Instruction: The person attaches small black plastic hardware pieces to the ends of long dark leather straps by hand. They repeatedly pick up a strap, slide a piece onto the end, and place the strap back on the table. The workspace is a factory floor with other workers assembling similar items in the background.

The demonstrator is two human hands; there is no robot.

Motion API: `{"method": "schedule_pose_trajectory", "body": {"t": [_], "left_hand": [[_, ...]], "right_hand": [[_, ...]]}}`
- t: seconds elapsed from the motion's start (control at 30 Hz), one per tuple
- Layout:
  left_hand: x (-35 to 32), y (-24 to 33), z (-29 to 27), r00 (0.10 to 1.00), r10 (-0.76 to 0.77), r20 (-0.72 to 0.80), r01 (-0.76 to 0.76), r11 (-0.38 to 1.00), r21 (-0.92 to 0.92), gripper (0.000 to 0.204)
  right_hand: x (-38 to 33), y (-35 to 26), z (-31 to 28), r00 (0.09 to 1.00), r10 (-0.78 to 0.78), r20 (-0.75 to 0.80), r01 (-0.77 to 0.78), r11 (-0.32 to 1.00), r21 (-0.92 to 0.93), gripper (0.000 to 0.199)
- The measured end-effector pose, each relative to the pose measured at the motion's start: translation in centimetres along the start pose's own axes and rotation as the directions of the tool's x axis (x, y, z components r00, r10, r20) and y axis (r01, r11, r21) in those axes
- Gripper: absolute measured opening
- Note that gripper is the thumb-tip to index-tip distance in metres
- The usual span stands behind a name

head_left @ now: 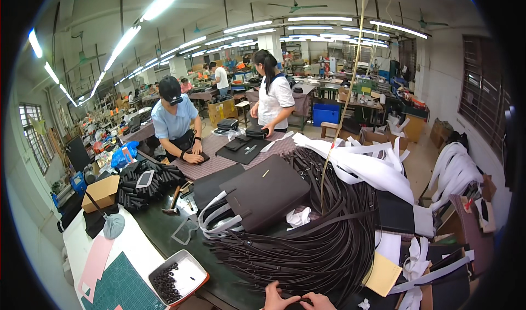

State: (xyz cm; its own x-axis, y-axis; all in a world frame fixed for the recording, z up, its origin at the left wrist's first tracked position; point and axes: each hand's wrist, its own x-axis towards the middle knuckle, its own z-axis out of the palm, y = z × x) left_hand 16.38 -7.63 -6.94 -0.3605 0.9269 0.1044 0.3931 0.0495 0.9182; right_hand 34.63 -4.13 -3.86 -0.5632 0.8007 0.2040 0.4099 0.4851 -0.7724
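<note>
Pinching one dark strap (298, 299) at the desk's near edge, left hand (275, 297) and right hand (318, 302) seem clenched on it; beyond the fingers, the huge strap heap (323, 228) looks barely started.

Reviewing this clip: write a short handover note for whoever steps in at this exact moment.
Left hand and right hand: both at the near table edge, fingers on the end of the dark strap pile; grip unclear.
Dark bag with white-wrapped handles lies flat beyond the pile.
Tray of black rings sits to the left, by the green cutting mat.
Done: cannot tell.
Left: the large strap pile lies unsorted.
</note>
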Motion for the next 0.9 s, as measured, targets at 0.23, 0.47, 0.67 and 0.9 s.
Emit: {"method": "schedule_pose_trajectory", "body": {"t": [0.23,0.47,0.67,0.9], "left_hand": [[0.2,-0.1,0.2,0.789,0.152,0.595,-0.284,0.950,0.133,0.028],[1.3,0.0,-0.3,0.679,0.106,0.727,-0.063,0.994,-0.086,0.032],[1.7,-0.2,-0.8,0.625,0.191,0.757,-0.204,0.976,-0.078,0.027],[1.0,0.8,-0.9,0.539,0.109,0.835,-0.062,0.994,-0.090,0.020]], "right_hand": [[0.3,-1.1,-0.4,0.987,-0.095,0.131,0.102,0.994,-0.044,0.021],[-1.3,-0.7,-1.3,0.998,-0.032,0.055,0.030,0.999,0.039,0.027],[-2.0,3.3,-1.1,0.985,-0.114,0.130,0.112,0.993,0.021,0.019],[-1.9,2.5,-1.1,0.973,-0.157,0.170,0.158,0.987,0.006,0.015]]}}
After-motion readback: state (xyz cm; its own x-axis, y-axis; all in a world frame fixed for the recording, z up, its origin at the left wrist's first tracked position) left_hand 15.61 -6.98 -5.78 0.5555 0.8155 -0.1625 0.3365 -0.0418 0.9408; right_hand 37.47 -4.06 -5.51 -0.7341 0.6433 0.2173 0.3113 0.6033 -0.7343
